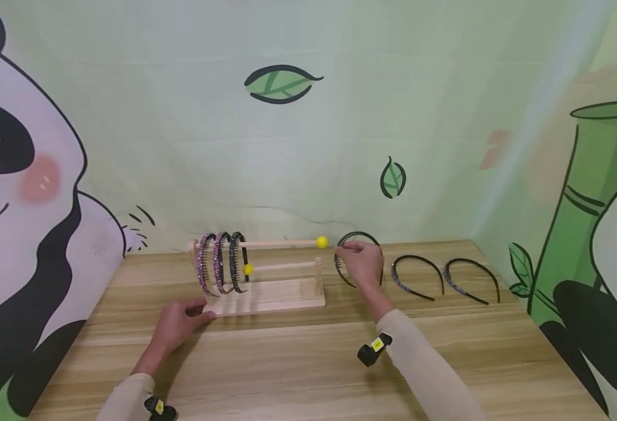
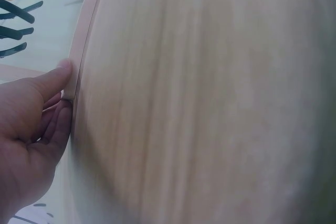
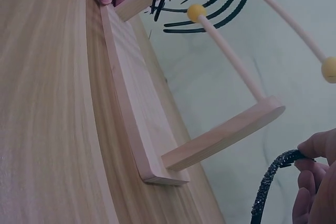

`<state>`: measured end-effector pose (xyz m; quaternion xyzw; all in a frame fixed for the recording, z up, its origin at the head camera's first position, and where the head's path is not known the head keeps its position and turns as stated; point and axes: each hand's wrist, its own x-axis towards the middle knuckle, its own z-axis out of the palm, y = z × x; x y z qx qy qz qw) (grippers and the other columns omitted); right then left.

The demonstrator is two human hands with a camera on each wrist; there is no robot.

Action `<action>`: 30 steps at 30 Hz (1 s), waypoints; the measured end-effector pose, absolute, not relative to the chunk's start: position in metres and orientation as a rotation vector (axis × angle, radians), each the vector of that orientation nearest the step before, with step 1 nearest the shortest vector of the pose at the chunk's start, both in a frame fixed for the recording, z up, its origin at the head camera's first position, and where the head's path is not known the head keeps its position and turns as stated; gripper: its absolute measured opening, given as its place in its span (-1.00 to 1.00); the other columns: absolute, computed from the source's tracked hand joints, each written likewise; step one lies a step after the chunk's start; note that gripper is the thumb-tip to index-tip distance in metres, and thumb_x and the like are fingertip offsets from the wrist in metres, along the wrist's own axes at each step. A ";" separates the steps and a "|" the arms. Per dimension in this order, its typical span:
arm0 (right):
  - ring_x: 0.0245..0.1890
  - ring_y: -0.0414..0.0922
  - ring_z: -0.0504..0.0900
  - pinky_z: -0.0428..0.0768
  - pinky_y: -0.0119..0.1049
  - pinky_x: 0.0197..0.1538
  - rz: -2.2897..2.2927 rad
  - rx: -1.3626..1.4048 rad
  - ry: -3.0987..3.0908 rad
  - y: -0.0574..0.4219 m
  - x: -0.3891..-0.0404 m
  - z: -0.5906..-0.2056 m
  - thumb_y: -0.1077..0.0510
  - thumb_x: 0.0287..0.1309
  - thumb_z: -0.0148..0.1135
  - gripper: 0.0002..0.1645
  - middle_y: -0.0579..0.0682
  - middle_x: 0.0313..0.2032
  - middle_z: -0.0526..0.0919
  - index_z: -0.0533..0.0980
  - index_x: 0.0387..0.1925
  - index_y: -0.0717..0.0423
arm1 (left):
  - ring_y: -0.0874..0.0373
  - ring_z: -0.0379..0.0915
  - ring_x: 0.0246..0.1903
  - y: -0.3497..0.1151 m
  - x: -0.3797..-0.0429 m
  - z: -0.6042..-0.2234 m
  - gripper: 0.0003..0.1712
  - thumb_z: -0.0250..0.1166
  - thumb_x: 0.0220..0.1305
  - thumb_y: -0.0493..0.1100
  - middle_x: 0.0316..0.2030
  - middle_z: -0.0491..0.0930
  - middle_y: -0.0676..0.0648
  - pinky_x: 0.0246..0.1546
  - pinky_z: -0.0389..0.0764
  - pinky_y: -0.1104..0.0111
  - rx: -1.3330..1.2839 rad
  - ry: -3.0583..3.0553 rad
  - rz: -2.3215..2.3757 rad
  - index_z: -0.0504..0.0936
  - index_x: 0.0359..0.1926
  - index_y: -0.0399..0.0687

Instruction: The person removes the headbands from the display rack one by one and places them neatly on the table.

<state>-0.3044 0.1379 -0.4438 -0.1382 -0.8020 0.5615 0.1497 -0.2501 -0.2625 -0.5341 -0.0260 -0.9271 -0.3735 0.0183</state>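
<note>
My left hand [image 1: 178,324] grips the front left corner of a wooden stand [image 1: 282,297], thumb on the base's edge and fingers curled against its end. Three glittery headbands hang on the stand's upper rod [image 1: 279,243] at its left end: two purplish [image 1: 201,266], one dark [image 1: 233,266]. To the right of the stand my right hand [image 1: 366,263] pinches a black toothed headband [image 1: 338,266]; its sparkly, beaded band [image 3: 268,182] shows in the right wrist view. The held headband stands upright near the rod's yellow end ball [image 1: 321,242].
Two more dark headbands, one nearer [image 1: 403,286] and one farther right [image 1: 453,280], lie on the wood-grain table [image 1: 287,368]. A lower rod [image 1: 284,266] with a yellow ball [image 1: 248,269] points left from the stand's right post [image 1: 318,278]. A printed backdrop [image 1: 182,146] hangs behind.
</note>
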 end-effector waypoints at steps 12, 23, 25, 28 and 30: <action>-0.16 0.03 0.73 0.59 -0.10 0.05 1.518 -0.445 -2.338 0.137 -0.319 -0.462 0.07 -0.01 0.58 -0.79 0.03 -0.31 0.83 0.79 -0.34 0.10 | -0.20 0.61 0.11 -0.262 -0.249 -0.533 -0.45 0.45 0.31 -0.08 0.10 0.66 -0.34 0.10 0.62 -0.05 -0.120 -2.862 -1.159 0.63 0.17 -0.38; -0.09 0.06 0.69 0.58 -0.05 0.09 1.502 -0.458 -2.395 0.140 -0.325 -0.478 0.09 0.05 0.55 -0.77 0.09 -0.21 0.80 0.77 -0.31 0.15 | -0.22 0.61 0.12 -0.264 -0.250 -0.535 -0.45 0.46 0.30 -0.08 0.10 0.66 -0.34 0.10 0.62 -0.05 -0.134 -2.846 -1.150 0.63 0.16 -0.38; -0.09 0.06 0.70 0.58 -0.05 0.10 1.498 -0.456 -2.404 0.140 -0.325 -0.481 0.09 0.05 0.55 -0.77 0.09 -0.21 0.81 0.78 -0.30 0.16 | -0.21 0.62 0.11 -0.264 -0.250 -0.536 -0.45 0.46 0.30 -0.07 0.10 0.66 -0.34 0.09 0.62 -0.05 -0.131 -2.847 -1.154 0.63 0.16 -0.38; -0.09 0.07 0.71 0.58 -0.04 0.11 1.476 -0.448 -2.415 0.141 -0.327 -0.485 0.08 0.04 0.55 -0.77 0.09 -0.23 0.81 0.78 -0.31 0.15 | -0.21 0.62 0.11 -0.264 -0.250 -0.536 -0.45 0.46 0.30 -0.07 0.10 0.66 -0.33 0.10 0.62 -0.04 -0.118 -2.847 -1.165 0.64 0.16 -0.37; -0.10 0.06 0.71 0.57 -0.04 0.13 1.458 -0.451 -2.421 0.141 -0.329 -0.487 0.07 0.02 0.56 -0.77 0.07 -0.25 0.82 0.79 -0.32 0.13 | -0.21 0.61 0.12 -0.264 -0.250 -0.536 -0.45 0.46 0.30 -0.07 0.10 0.66 -0.34 0.11 0.62 -0.04 -0.118 -2.845 -1.165 0.63 0.16 -0.37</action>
